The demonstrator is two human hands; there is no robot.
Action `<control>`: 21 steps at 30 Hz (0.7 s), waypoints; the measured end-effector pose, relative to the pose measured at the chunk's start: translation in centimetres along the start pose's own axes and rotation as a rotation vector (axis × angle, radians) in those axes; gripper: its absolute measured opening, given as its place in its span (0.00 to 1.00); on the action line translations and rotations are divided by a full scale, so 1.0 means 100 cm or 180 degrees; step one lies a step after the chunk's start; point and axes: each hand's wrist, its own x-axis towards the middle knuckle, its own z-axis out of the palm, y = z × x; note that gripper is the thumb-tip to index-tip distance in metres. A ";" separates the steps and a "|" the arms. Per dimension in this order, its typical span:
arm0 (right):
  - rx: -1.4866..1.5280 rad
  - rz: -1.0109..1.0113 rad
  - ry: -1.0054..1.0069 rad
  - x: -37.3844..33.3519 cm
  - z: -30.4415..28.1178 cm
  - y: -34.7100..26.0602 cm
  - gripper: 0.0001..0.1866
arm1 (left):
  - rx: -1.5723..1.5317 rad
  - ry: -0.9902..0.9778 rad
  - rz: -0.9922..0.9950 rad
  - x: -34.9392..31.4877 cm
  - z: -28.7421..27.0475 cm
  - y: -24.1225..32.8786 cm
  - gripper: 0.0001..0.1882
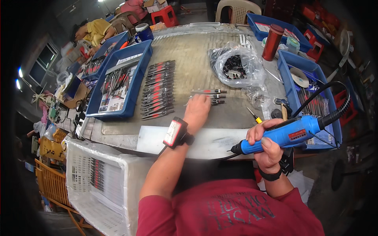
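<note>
My right hand (268, 148) is wrapped round a blue electric screwdriver (281, 137), whose dark tip points left and whose black cable leaves at its right end. My left hand (198, 112) reaches over the table, its fingers bent down and together on a slim pen-like tool (216, 102) that shows partly beside them. Just beyond lie more of these dark tools with red parts (208, 91). The fingertips are hidden under the hand. A long stack of similar red-and-black tools (158, 90) lies to its left. Near the table's front edge rests a white board (177, 135).
A blue tray (91, 112) of tools stands at the left, another blue tray (283, 59) at the right. Beyond my hands sits a clear plastic bag (252, 74) of black parts. A yellow-handled screwdriver (258, 119) and a red flask (273, 42) lie right. A white crate (126, 173) stands below left.
</note>
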 end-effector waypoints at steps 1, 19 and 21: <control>-0.0108 0.0022 0.0065 -0.001 0.000 -0.001 0.20 | 0.0030 0.0032 0.0004 0.002 0.003 -0.001 0.06; 0.0040 -0.0077 -0.0019 0.001 -0.003 0.005 0.20 | 0.0212 0.0369 -0.0390 -0.007 -0.019 0.005 0.06; -0.0018 -0.0071 0.0025 0.002 -0.003 0.005 0.20 | 0.0164 0.0361 -0.0605 -0.018 -0.030 -0.003 0.07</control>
